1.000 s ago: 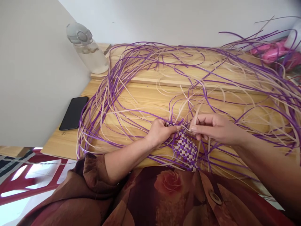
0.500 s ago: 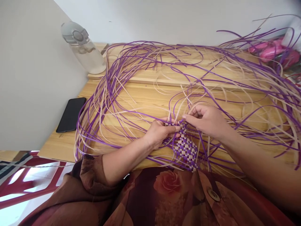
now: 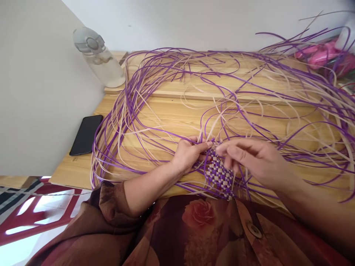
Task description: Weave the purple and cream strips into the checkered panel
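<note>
My left hand (image 3: 190, 153) is closed on the upper left edge of a small woven piece, its thumb lying on top. The woven piece (image 3: 220, 173) is a purple and beige checked weave that hangs toward my shirt. Long loose purple and beige strips (image 3: 133, 92) fan out from it on both sides. Just right of the weave, my right hand (image 3: 249, 157) hovers over its upper part with fingers loosely bent and apart. No strip shows clearly between those fingers, and the hand covers part of the weave's right edge.
The strips spread over a wooden table (image 3: 172, 114) with a raised ledge along the wall. At the left are a black phone (image 3: 85, 135) and a clear bottle with a grey lid (image 3: 101, 59). Pink items in clear plastic (image 3: 324, 55) lie at the back right.
My right hand has moved down toward me from the weave's top edge, and its fingers have loosened from a pinch. The left hand keeps its hold in nearly the same place.
</note>
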The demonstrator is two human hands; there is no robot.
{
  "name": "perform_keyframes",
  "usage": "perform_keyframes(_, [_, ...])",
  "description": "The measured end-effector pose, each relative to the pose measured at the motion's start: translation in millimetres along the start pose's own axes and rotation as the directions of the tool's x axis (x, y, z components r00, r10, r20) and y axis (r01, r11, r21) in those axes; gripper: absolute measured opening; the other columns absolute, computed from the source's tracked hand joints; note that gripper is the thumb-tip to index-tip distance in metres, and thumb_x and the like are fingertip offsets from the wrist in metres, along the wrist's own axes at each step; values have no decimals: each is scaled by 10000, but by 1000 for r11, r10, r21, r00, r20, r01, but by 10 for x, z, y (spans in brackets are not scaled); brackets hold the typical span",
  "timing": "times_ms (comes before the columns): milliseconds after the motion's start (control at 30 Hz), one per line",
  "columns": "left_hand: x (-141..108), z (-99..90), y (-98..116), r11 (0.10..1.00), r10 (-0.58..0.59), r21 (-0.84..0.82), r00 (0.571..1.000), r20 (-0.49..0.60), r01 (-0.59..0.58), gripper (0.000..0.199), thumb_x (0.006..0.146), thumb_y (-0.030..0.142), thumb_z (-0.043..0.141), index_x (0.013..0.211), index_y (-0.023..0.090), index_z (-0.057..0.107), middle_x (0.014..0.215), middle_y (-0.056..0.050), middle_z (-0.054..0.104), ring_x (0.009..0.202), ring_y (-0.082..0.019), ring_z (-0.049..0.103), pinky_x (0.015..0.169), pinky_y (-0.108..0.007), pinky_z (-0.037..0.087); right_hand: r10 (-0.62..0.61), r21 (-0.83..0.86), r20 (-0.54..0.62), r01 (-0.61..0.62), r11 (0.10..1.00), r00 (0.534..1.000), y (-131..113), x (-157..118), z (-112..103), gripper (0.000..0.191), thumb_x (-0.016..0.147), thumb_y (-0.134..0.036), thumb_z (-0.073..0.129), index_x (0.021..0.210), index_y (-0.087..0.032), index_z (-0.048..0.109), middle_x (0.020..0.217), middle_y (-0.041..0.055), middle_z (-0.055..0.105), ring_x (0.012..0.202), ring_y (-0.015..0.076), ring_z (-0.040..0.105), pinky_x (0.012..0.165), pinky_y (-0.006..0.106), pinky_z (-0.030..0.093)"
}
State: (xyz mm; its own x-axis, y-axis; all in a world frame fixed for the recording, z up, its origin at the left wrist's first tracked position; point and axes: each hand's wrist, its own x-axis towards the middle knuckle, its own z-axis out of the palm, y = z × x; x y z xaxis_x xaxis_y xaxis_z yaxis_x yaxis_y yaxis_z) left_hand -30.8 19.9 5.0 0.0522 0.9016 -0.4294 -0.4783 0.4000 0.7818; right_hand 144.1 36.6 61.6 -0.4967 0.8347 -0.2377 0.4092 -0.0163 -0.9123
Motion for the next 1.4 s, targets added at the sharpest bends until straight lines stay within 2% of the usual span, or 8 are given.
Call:
perform_keyframes(100, [17,-14,-10,1000,3,7,1000,8,-3,254,639,266,820,751,92,672,724,-42,648,610,-111,607,556,-241,562,-403,-547,-54,310,777,914,51,43,-18,281,930,-356,557,1128,-203,685,1105,104,704,932,231,651,839,366,492])
perform_keyframes(200, [38,-30,-26,1000,2,25,1000,18,-3,262,635,272,825,749,86,680,761,-58,660,653,-123,622,567,-238,568,-477,-811,70,328,484,876,127,146,-3,249,960,-293,485,991,-164,696,945,112,716,891,259,617,885,417,430])
perform_keyframes(267, [47,-37,-32,999,-6,48,1000,30,5,267,648,283,821,754,85,677,777,-65,660,662,-123,625,561,-228,563,-474,-864,80,298,406,877,139,186,15,241,956,-270,469,887,-159,671,842,109,690,860,261,588,880,420,402])
perform_keyframes(433, [43,-24,-2,999,-2,51,999,46,0,265,669,292,809,772,97,661,749,-33,611,637,-102,589,552,-227,571,-309,-730,5,215,649,951,117,197,35,165,928,-239,447,846,-175,576,780,53,619,727,186,535,693,318,369])
perform_keyframes(533, [41,-12,12,993,-18,117,998,60,11,281,674,319,802,785,106,657,732,-24,588,630,-109,571,521,-243,571,-126,-488,-20,100,867,992,209,230,56,222,924,-306,440,754,-190,521,671,-4,523,639,145,469,606,278,327])
perform_keyframes(633, [48,-9,-12,986,14,165,998,56,-23,317,674,369,803,797,120,650,736,-17,591,629,-107,569,524,-240,568,-53,-256,-70,33,966,996,351,281,113,290,900,-371,466,675,-189,467,615,-30,426,593,118,401,556,254,301])
perform_keyframes(1000, [113,75,-124,957,95,285,989,-117,-58,333,638,396,821,690,135,621,594,28,567,452,-67,497,432,-194,467,-198,-198,-106,175,965,974,615,299,131,286,867,-326,509,625,-180,465,561,-43,397,539,91,362,513,243,268])
perform_keyframes(1400, [70,73,-65,961,50,275,998,-30,-40,350,572,320,867,759,100,671,657,-11,623,521,-70,543,497,-181,477,-240,-235,-137,204,950,961,614,278,134,234,805,-284,521,600,-179,482,518,-45,412,498,84,365,494,234,269])
